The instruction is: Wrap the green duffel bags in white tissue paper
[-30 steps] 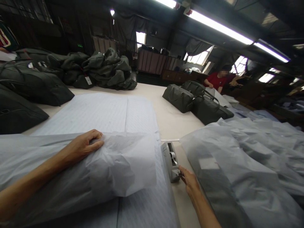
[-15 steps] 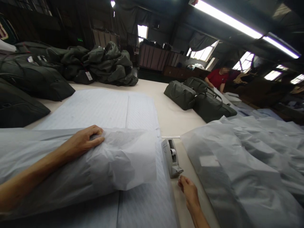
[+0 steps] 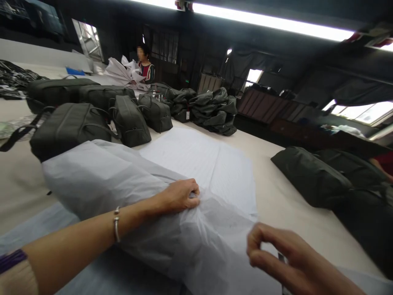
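Left hand point(image 3: 179, 196): fingers curled tight, pinning a fold of the white translucent paper-wrapped bundle point(image 3: 101, 176).
Right hand point(image 3: 285, 258): thumb and forefinger nearly pinched; can't tell what's between them.
Location: bundle lies on pale striped paper sheet point(image 3: 199, 159) on cream table point(image 3: 276, 196).
Progress: looks mostly wrapped; near end loose, probably unsealed.

left hand point(image 3: 179, 196) pressing wrapped bundle point(image 3: 92, 174), right hand point(image 3: 288, 258) hovering beside

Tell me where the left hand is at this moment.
In the head view the left hand rests near the centre, on top of the paper-wrapped bundle, up and left of the right hand.
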A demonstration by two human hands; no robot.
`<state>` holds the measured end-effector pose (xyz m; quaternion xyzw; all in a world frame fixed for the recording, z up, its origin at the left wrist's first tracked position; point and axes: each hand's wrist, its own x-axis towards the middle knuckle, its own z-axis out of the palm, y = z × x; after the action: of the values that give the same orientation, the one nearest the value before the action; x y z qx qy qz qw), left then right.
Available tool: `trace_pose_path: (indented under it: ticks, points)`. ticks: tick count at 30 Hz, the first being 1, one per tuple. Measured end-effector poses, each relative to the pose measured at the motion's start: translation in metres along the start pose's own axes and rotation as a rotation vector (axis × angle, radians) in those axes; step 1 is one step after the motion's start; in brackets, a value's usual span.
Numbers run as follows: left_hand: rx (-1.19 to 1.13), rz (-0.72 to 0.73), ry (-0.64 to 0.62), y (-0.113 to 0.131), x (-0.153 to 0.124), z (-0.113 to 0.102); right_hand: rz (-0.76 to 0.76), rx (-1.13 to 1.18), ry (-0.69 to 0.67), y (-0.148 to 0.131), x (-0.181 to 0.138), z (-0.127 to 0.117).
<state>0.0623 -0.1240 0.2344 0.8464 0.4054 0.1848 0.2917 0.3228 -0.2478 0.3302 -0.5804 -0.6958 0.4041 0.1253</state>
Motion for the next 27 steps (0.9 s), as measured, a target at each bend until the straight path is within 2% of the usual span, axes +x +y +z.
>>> trace_pose_path:
  ticks: [1, 3, 5, 8, 11, 14, 17, 19, 21, 25, 27]
  points:
    - [-0.003, 0.001, 0.005, 0.0, -0.001, 0.0, -0.052, -0.048, -0.077, -0.021, 0.026, -0.006]
    - [-0.002, 0.001, 0.014, -0.001, -0.002, 0.001, -0.07, -0.175, -0.212, -0.045, 0.075, -0.01]
    - [0.011, 0.001, 0.015, -0.003, -0.001, 0.003, -0.047, -0.327, -0.279, -0.047, 0.117, -0.006]
    - [0.02, 0.008, 0.022, -0.006, 0.0, 0.008, -0.071, -0.501, -0.313, -0.032, 0.163, 0.004]
    - [0.024, 0.025, 0.011, -0.008, 0.0, 0.011, -0.096, -0.566, -0.413, -0.023, 0.185, 0.011]
    - [0.051, 0.005, -0.017, -0.006, 0.0, 0.01, -0.088, -0.663, -0.467, -0.028, 0.189, 0.014]
    - [0.03, -0.039, -0.02, -0.002, -0.002, 0.006, -0.137, -0.859, -0.398, -0.033, 0.19, 0.015]
    - [-0.01, -0.055, -0.026, 0.0, -0.004, 0.003, -0.154, -0.91, -0.35, -0.027, 0.195, 0.012]
    - [-0.033, -0.069, -0.039, 0.001, -0.005, 0.002, -0.117, -0.778, -0.392, -0.01, 0.206, 0.006]
    - [-0.031, -0.075, -0.03, 0.0, -0.005, 0.004, 0.027, -0.2, -0.662, 0.038, 0.228, -0.008]
    - [-0.034, -0.065, -0.012, -0.001, -0.004, 0.005, 0.029, 0.0, -0.691, 0.054, 0.231, -0.009]
